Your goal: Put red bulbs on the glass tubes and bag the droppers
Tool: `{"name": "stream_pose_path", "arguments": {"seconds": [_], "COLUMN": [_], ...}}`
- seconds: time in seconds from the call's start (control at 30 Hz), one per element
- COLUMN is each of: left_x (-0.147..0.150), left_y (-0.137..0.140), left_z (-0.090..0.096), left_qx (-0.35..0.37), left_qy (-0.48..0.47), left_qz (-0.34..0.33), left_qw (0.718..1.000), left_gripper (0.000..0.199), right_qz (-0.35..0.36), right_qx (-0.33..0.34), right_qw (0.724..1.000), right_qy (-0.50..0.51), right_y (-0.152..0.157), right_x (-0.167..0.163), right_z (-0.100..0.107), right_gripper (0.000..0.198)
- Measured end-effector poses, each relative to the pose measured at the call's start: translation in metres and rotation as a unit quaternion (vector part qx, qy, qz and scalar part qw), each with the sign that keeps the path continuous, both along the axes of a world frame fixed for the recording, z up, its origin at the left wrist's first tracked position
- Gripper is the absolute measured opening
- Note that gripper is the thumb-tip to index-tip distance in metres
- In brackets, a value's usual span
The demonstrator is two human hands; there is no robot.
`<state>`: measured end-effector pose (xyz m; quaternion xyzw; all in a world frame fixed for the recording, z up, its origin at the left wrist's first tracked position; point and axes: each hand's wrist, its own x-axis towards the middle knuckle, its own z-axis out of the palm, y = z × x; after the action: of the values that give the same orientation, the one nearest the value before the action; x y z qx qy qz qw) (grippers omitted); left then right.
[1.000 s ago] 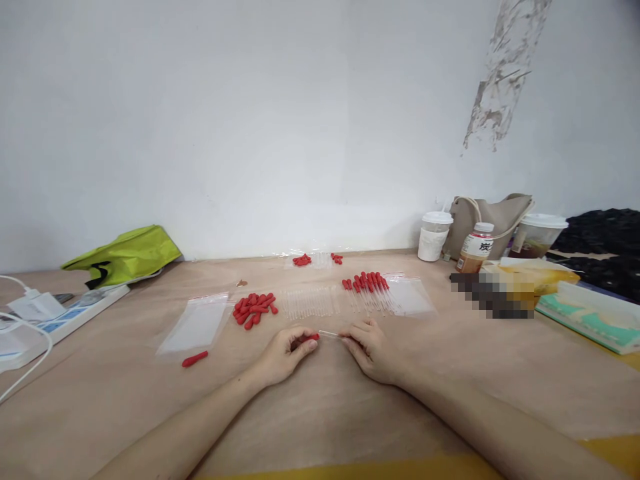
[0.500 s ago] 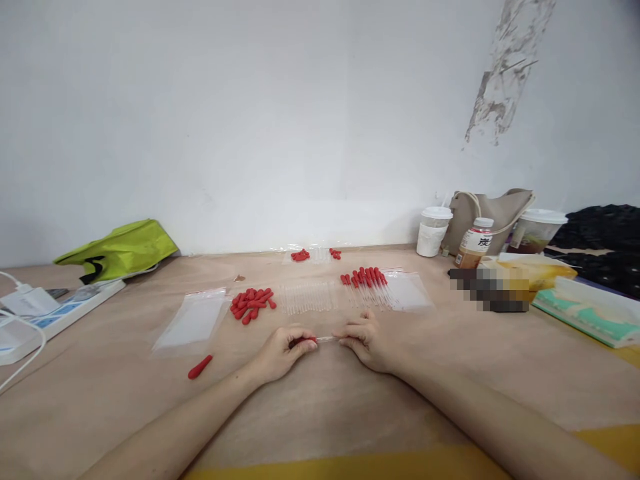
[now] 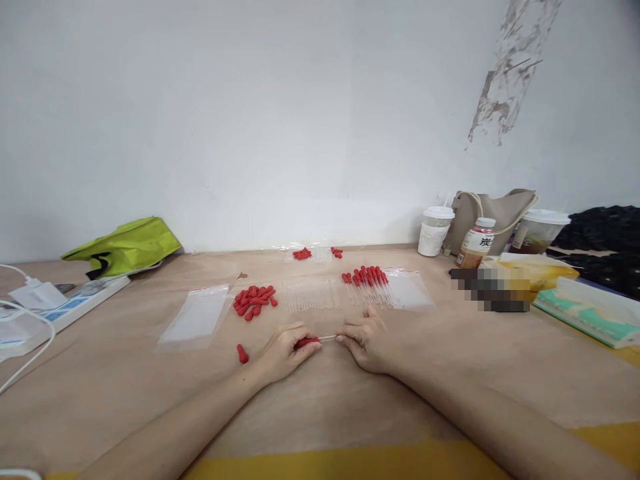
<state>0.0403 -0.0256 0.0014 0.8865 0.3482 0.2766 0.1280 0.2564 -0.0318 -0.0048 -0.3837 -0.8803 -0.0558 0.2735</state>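
Low over the middle of the brown-covered table, my left hand (image 3: 285,352) pinches a red rubber dropper bulb (image 3: 306,342). My right hand (image 3: 369,343) grips the other end of a thin clear glass tube (image 3: 328,338), which runs to the bulb's mouth; the joint is partly hidden by my fingers. One loose red bulb (image 3: 243,353) lies beside my left wrist. Beyond my hands are a heap of red bulbs (image 3: 254,301), a row of clear tubes (image 3: 310,293) and several droppers (image 3: 370,277) with red bulbs on them.
Zip bags (image 3: 195,317) lie left and right of the parts. More red bulbs (image 3: 302,253) sit by the wall. A power strip (image 3: 93,301) and green bag (image 3: 127,247) are at left; a cup (image 3: 434,233), bottle (image 3: 477,243) and tissue pack (image 3: 587,310) at right.
The loose red bulb has rolled right, closer to my left forearm. Both hands keep their grip on bulb and tube, with slightly more of the bulb showing.
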Motion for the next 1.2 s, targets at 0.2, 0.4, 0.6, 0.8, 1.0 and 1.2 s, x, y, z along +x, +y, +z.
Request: {"name": "stream_pose_path", "arguments": {"seconds": [0.2,0.4,0.6,0.8,1.0,1.2], "left_x": [0.001,0.001,-0.001,0.0,0.002,0.003], "left_y": [-0.002,0.0,0.002,0.0,-0.002,0.001], "left_z": [-0.001,-0.002,0.002,0.001,-0.001,-0.001], "left_qx": [0.012,0.011,0.012,0.009,0.023,0.02], "left_qy": [0.018,0.025,-0.035,-0.049,-0.043,-0.032], "left_qz": [-0.025,-0.027,-0.011,0.002,-0.017,0.0], "left_qw": [0.999,0.999,0.999,0.999,0.999,0.999], "left_gripper": [0.018,0.018,0.02,0.019,0.019,0.019], "right_qz": [0.017,0.005,-0.024,-0.026,-0.008,-0.011], "right_qx": [-0.032,-0.04,-0.053,-0.079,-0.093,-0.097], "right_qw": [0.999,0.999,0.997,0.995,0.993,0.994], "right_qy": [-0.007,0.008,0.043,0.056,0.068,0.045], "right_y": [-0.002,-0.004,-0.006,-0.004,-0.003,0.0], "right_x": [-0.007,-0.01,-0.006,-0.007,-0.011,-0.012], "right_z": [0.002,-0.004,0.0,-0.004,-0.008,-0.003], "right_gripper": [0.023,0.025,0.027,0.03,0.025,0.026]}}
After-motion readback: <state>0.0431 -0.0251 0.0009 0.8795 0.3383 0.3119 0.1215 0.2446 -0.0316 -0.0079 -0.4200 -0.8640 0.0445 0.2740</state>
